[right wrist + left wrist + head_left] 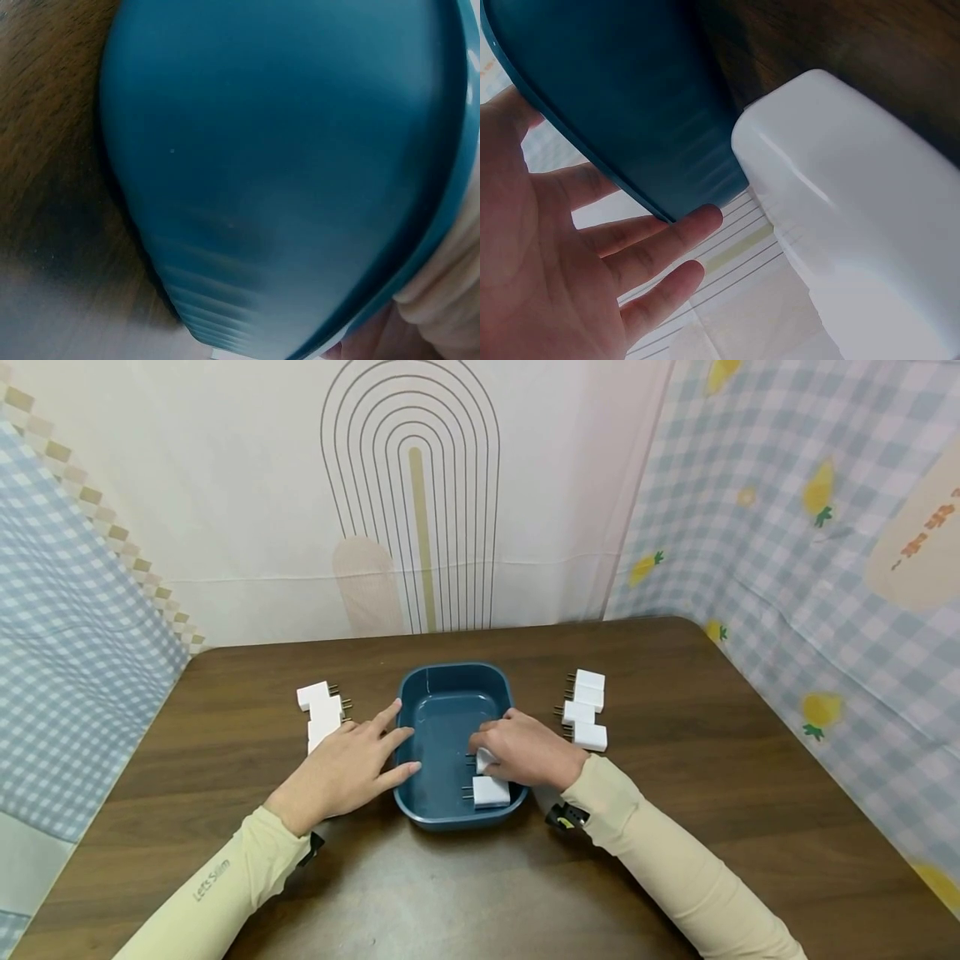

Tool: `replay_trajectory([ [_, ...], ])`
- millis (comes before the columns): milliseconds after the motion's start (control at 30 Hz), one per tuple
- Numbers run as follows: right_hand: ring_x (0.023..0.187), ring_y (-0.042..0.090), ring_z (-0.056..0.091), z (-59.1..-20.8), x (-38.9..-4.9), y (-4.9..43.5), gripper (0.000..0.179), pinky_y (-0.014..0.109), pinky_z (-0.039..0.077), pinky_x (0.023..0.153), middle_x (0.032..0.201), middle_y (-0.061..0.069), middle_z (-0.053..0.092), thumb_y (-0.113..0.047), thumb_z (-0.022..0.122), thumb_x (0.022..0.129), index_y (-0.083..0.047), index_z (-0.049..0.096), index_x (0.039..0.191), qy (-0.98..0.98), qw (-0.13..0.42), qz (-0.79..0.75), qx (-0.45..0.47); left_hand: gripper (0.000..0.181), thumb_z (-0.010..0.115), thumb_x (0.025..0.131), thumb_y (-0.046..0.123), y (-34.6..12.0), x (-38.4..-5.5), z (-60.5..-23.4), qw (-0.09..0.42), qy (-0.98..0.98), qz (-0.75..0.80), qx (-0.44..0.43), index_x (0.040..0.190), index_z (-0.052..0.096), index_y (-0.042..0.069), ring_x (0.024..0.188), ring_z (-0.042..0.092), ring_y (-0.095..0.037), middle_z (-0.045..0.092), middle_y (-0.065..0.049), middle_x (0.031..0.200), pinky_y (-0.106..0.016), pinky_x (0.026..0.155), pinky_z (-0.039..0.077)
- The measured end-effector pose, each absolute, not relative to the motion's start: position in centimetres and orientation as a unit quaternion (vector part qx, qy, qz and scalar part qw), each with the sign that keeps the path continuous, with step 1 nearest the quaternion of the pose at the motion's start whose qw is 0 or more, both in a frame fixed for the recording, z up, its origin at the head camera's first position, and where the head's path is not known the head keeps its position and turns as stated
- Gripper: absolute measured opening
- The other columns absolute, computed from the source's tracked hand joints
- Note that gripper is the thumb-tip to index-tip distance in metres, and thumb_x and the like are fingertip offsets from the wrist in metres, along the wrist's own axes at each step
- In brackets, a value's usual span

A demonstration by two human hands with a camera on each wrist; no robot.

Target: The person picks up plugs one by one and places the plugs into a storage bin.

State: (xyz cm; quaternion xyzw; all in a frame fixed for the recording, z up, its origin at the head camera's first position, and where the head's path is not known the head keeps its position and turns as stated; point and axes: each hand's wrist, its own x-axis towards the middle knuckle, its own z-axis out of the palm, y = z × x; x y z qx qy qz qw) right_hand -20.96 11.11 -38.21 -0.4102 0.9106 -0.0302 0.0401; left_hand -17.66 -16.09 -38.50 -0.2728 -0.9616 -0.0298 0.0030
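A dark blue plastic tub [442, 735] stands on the table. Inside it, at the near right, lies a white two-prong plug [492, 792]. Just behind that one, my right hand [534, 750] reaches over the right rim and pinches another white plug [483, 762], its prongs pointing left. My left hand [348, 772] is spread at the left rim, fingers straight and touching the edge. In the left wrist view the fingers [664, 244] lie along the tub's rim, beside a large white plug [840, 172]. The right wrist view shows mostly the tub's outer wall [262, 150]; the held plug is hidden there.
Several white plugs [589, 737] are lined up right of the tub, prongs to the left. More white plugs [324, 718] form a row on the left, partly behind my left hand. Patterned cloths [255, 493] hang around the brown table [675, 727].
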Motion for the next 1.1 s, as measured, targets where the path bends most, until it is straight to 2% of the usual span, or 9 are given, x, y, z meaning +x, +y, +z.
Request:
replay_trajectory([
  [1100, 0.097, 0.010, 0.071, -38.21, -20.90, 11.32, 0.023, 0.032, 0.047, 0.082, 0.110, -0.002, 0.078, -0.027, 0.074, 0.093, -0.018, 0.078, 0.115, 0.903, 0.048, -0.031, -0.426, 0.066, 0.048, 0.101, 0.059, -16.03, -17.51, -38.48, 0.004, -0.962, -0.031, -0.272, 0.145, 0.056, 0.011, 0.138, 0.054, -0.035, 0.033, -0.020, 0.164, -0.056, 0.112, 0.042],
])
